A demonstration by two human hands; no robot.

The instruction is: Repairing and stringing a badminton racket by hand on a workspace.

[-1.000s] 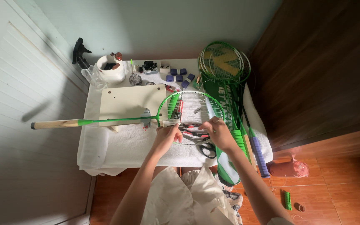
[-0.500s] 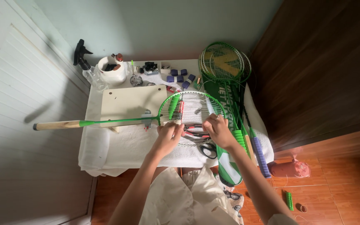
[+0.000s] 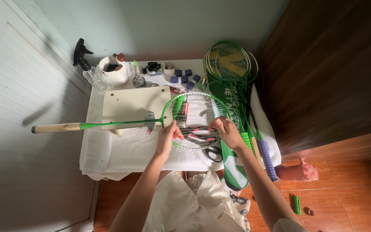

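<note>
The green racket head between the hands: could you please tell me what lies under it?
Through the strings of the racket head show a white towel, red-handled tools and black scissors at its near edge. The hands cover the rest.

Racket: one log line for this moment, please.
left hand on racket rim | right hand at strings | scissors beside | table

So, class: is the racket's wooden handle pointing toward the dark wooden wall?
No, the green badminton racket has its wooden handle pointing toward the white panelled wall, away from the dark one.
</note>
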